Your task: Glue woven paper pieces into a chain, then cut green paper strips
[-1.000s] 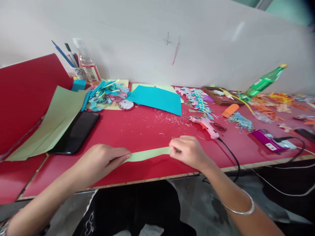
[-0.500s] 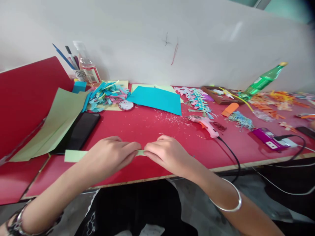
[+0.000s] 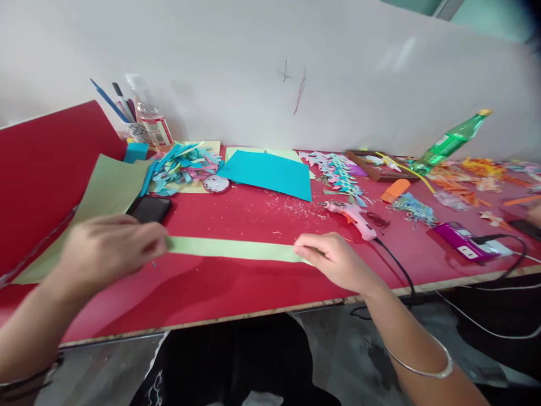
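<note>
A pale green paper strip (image 3: 232, 249) is stretched out flat between my two hands, above the red table. My left hand (image 3: 112, 248), a little blurred, pinches the strip's left end. The right end is pinched between the thumb and fingers of my right hand (image 3: 327, 256). Behind my left hand lie a black phone (image 3: 150, 209) and a large pale green sheet (image 3: 114, 180), both partly covered by the hand. A pink glue gun (image 3: 353, 219) rests on the table beyond my right hand, its cord running off the front edge.
At the back are a heap of cut paper strips (image 3: 181, 166), a blue sheet (image 3: 268, 175) and braided paper chains (image 3: 338, 175). A clear bottle (image 3: 152, 113) stands by a pen cup (image 3: 137, 132). To the right are a green bottle (image 3: 452, 141) and a purple power socket (image 3: 465, 242).
My hands have moved apart, left hand leftward and right hand rightward. The strip, mostly covered by my hands before, now shows at length between them.
</note>
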`<state>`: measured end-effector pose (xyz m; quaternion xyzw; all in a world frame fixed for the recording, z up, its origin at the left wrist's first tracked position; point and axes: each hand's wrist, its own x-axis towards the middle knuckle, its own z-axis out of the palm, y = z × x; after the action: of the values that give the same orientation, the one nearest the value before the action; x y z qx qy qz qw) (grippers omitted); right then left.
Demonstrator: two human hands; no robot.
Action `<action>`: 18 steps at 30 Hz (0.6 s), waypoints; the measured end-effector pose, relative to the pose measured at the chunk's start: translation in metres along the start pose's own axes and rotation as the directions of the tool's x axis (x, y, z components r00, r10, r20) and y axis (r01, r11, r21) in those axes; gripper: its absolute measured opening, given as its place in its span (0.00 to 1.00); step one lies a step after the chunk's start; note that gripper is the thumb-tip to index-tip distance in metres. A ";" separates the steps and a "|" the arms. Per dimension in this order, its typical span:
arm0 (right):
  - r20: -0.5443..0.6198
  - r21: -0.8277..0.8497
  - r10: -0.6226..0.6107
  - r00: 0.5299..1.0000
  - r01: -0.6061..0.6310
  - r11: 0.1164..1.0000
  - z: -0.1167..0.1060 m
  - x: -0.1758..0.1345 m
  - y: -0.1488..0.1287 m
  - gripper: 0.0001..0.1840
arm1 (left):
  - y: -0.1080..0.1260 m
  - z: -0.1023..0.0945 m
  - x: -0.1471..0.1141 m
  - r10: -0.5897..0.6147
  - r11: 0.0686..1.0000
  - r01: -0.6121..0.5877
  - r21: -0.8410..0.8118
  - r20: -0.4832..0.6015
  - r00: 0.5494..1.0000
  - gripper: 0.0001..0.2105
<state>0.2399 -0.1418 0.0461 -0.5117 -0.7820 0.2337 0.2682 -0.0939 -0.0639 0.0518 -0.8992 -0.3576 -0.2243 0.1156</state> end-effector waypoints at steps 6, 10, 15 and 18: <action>-0.127 0.002 0.046 0.991 -0.046 0.999 -0.004 0.003 0.003 0.14 | 0.003 -0.012 0.015 -0.244 0.949 0.260 0.178 -0.105 0.964 0.14; 0.033 -0.114 -0.134 0.990 0.137 0.984 0.009 0.015 -0.016 0.11 | 0.047 0.002 0.036 0.156 0.988 -0.157 0.001 0.024 0.987 0.19; 0.057 -0.299 -0.222 0.973 0.229 0.926 0.018 0.022 -0.025 0.13 | 0.072 0.019 0.040 0.298 0.944 -0.285 -0.167 0.052 0.953 0.11; 0.017 -0.459 -0.314 0.949 0.286 0.841 0.028 0.026 -0.030 0.10 | 0.077 0.022 0.039 0.289 0.942 -0.269 -0.201 0.075 0.954 0.14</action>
<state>0.1929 -0.1309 0.0492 -0.4382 -0.8769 -0.0164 0.1967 -0.0080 -0.0877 0.0476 -0.9580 -0.2091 -0.1917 0.0419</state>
